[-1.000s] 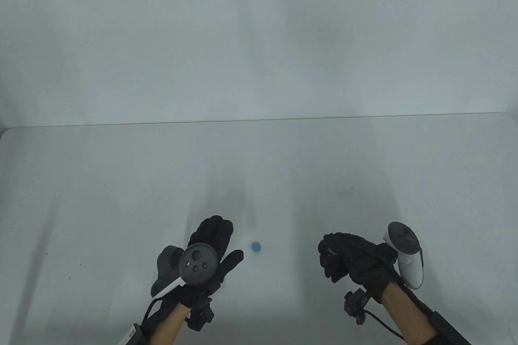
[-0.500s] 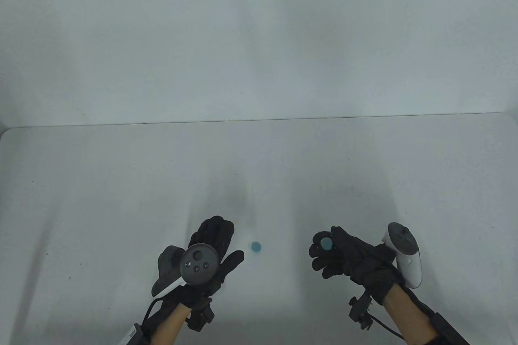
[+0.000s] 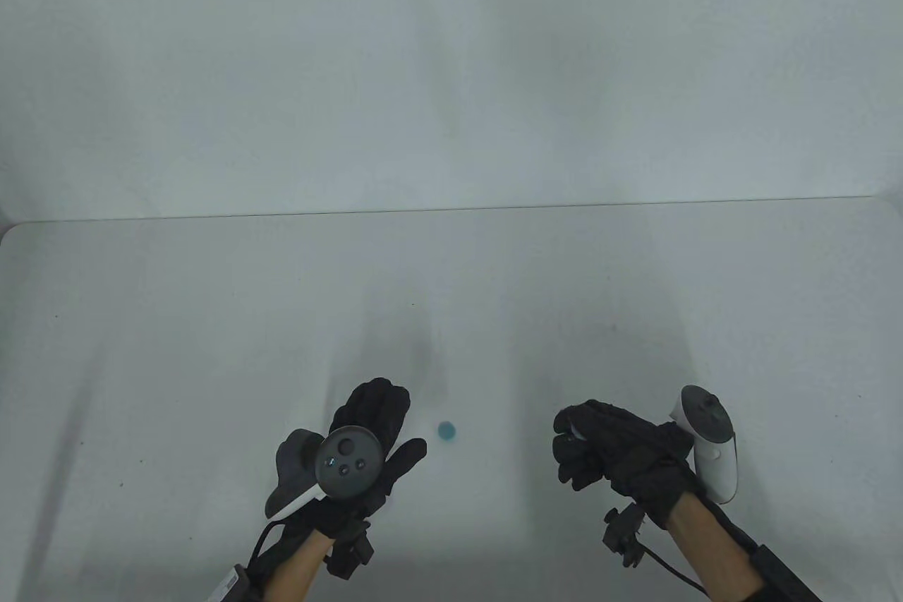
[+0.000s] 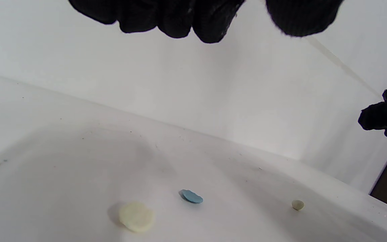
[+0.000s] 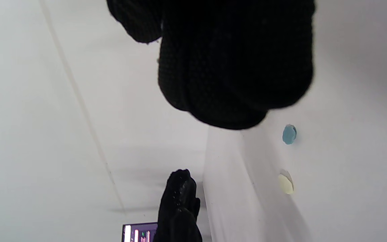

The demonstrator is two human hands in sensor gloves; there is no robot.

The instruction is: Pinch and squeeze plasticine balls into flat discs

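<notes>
From the table view, the right hand is held above the table with its fingers curled tight toward the thumb; a pale blue sliver shows between the fingertips, so it looks to be pinching a piece of plasticine, though almost all of the piece is hidden. The left hand lies flat, fingers straight and close together, holding nothing. Just beside its fingertips sits a blue disc, already flattened.

In the left wrist view the left fingers hang relaxed and empty at the top. On the table below lie the blue disc, a cream disc near it, and, well apart to the right, a small beige ball not yet pressed. The right hand shows at the edge, bunched.

In the right wrist view the curled right fingers fill the frame; what they hold cannot be seen. The blue disc and cream disc lie beyond.

The step in hand seems to be squeezing the held piece. To do it well, press evenly between thumb pad and fingertips, turning the piece between squeezes so the edge thins all round rather than on one side, then set it down by the finished discs
</notes>
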